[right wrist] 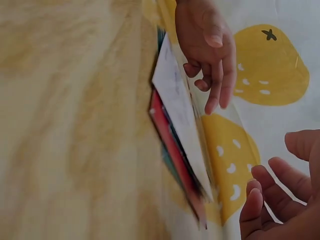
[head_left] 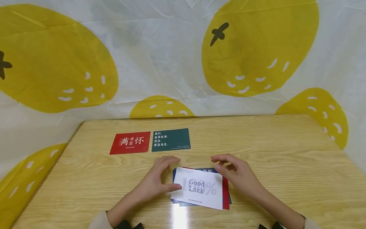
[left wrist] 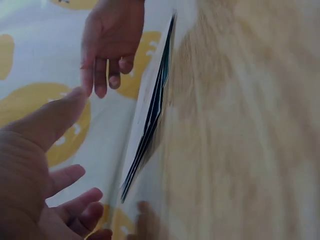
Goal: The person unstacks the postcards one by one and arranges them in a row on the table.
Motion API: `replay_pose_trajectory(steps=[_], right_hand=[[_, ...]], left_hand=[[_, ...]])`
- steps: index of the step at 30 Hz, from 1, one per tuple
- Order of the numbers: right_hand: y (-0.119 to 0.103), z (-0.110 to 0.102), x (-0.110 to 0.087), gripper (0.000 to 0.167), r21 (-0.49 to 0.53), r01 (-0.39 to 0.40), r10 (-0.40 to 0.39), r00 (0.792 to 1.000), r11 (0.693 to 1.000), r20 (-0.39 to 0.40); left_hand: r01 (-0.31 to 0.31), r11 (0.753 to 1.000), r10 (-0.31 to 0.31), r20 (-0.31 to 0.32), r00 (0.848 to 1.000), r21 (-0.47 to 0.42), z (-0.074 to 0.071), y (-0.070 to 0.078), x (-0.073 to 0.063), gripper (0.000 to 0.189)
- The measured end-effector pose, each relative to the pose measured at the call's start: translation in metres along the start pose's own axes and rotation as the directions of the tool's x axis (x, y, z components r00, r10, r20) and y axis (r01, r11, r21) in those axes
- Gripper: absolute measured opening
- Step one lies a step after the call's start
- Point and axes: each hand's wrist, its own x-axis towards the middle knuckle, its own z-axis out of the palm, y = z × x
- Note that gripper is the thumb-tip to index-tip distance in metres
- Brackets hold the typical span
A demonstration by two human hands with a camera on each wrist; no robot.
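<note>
A loose stack of cards lies near the table's front edge, topped by a white card printed "Good Luck". Edges of a red card, a dark blue card and green cards stick out beneath it. My left hand is at the stack's left side, thumb over the white card's edge and fingers loosely bent. On the other side my right hand hovers at the top right corner, its fingers relaxed. Nothing is held in either hand. In the left wrist view the stack appears edge-on, with both hands above the tabletop.
A red card with white Chinese characters and a dark green card lie side by side farther back on the wooden table. Behind the table hangs a white cloth with large yellow fruit prints.
</note>
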Motion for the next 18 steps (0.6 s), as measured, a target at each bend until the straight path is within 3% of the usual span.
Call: replay_pose_trajectory(steps=[5, 11, 18], right_hand=[[0.007, -0.003, -0.009, 0.025, 0.0, 0.032, -0.032, 0.999, 0.999, 0.032], [0.019, -0.006, -0.022, 0.033, -0.034, 0.052, -0.05, 0.997, 0.998, 0.06], [0.031, -0.004, -0.029, 0.051, -0.174, 0.22, -0.206, 0.974, 0.96, 0.097]], left_hand=[[-0.055, 0.994, 0.046, 0.093, 0.995, 0.096, 0.005, -0.006, -0.004, 0.09], [-0.142, 0.973, 0.118, 0.133, 0.984, 0.183, 0.007, -0.01, -0.003, 0.099], [-0.196, 0.953, 0.169, 0.131, 0.977, 0.231, 0.009, -0.01, -0.004, 0.1]])
